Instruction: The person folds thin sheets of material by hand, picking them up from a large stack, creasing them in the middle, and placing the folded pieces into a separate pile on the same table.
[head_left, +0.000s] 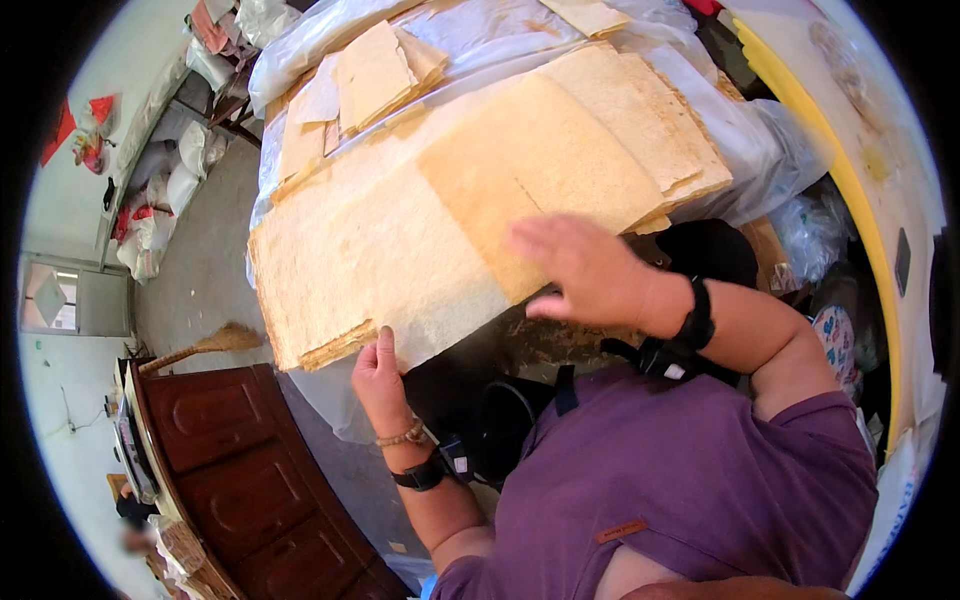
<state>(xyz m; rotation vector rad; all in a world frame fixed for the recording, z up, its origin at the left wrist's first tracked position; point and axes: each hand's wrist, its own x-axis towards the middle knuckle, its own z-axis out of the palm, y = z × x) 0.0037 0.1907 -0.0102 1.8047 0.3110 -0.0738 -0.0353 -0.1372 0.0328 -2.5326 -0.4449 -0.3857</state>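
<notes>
Thin, rough yellowish sheets (352, 255) lie in a wide stack before me, with ragged layered edges. A darker tan sheet (525, 165) overlaps the pale ones and has a short slit or line near its middle. A paler part of the top sheet (457, 322) reaches over the near edge of the stack. My left hand (382, 382) pinches that near edge, thumb on top and fingers mostly hidden beneath. My right hand (585, 274), blurred, is spread over the near edge of the darker sheet and appears to hold nothing; whether it touches the sheet is unclear.
Smaller cut sheets (375, 75) lie farther back on plastic film (480, 45). A brown wooden cabinet (255, 480) stands at left, a broom (217, 341) behind it. To the right is a yellow-edged surface (847, 172) with a dark phone-like object (903, 261). A person (135, 517) is at far left.
</notes>
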